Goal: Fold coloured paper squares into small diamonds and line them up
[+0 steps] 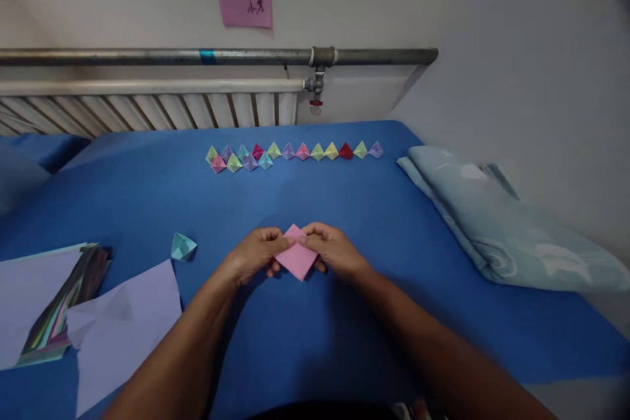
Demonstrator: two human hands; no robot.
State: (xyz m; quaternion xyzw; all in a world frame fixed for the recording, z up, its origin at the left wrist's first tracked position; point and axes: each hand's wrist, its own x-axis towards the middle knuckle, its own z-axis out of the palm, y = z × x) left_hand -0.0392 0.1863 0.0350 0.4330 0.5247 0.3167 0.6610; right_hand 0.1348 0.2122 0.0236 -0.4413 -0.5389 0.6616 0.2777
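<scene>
Left hand (256,253) and right hand (336,251) pinch the folded pink paper (299,264) just below frame centre; judged risk: skewed layers or crease, should the 2 grips pull unevenly.

A small pink paper square (299,264) is held like a diamond, one corner pointed away and one near; its side corners are gripped by the left hand (258,251) and right hand (335,249); its face is pressed by both thumbs.
</scene>
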